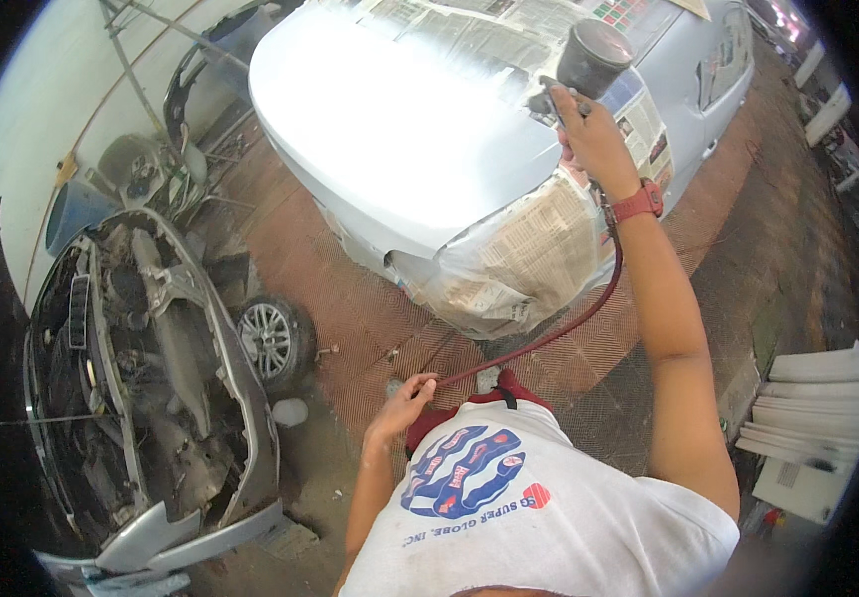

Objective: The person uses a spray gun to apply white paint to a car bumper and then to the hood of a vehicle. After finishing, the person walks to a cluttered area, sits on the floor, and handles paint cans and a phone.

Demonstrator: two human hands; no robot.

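Observation:
My right hand (pixel 580 129) grips a spray gun (pixel 549 101) with a dark cylindrical cup (pixel 593 60) on top, raised over the rear corner of a car body (pixel 380 99) coated pale white. Taped newspaper (pixel 504 259) covers the car's lower corner and parts of its upper side. A dark red hose (pixel 569 328) runs down from the gun past my right wrist to my left hand (pixel 409 400), which holds it low by my waist with fingers curled round it.
A detached bumper with other car parts (pixel 151 368) lies at the left, beside a wheel (pixel 272 338). A blue drum (pixel 79 214) and metal poles (pixel 131 75) stand by the wall. Reddish mesh matting (pixel 335 363) lies under the car. Stacked white panels (pixel 805 398) are at the right.

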